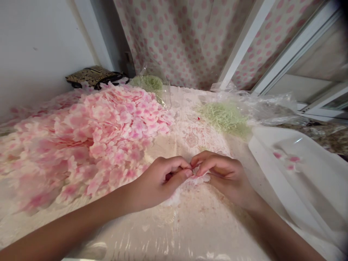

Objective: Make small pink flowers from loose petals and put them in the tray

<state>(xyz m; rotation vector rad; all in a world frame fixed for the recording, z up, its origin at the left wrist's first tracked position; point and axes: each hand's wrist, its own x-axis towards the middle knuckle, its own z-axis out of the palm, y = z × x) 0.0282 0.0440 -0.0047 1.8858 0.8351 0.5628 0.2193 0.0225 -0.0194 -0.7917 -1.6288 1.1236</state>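
My left hand (160, 181) and my right hand (224, 177) meet at the middle of the table, fingertips nearly touching. Between them both pinch a small white-and-pink fabric blossom (200, 178), partly hidden by my fingers. A large heap of pink-and-white artificial petals (89, 141) lies just left of my left hand, its edge close to that wrist. Beyond my hands lies a tuft of pale green shredded fibre (224, 117).
A crinkled clear plastic bag (269, 108) lies behind the green fibre, and another bag holds green fibre (148, 82) at the back. A white sheet (299, 181) with a few petals covers the right side. A dark patterned pouch (94, 77) sits by the wall.
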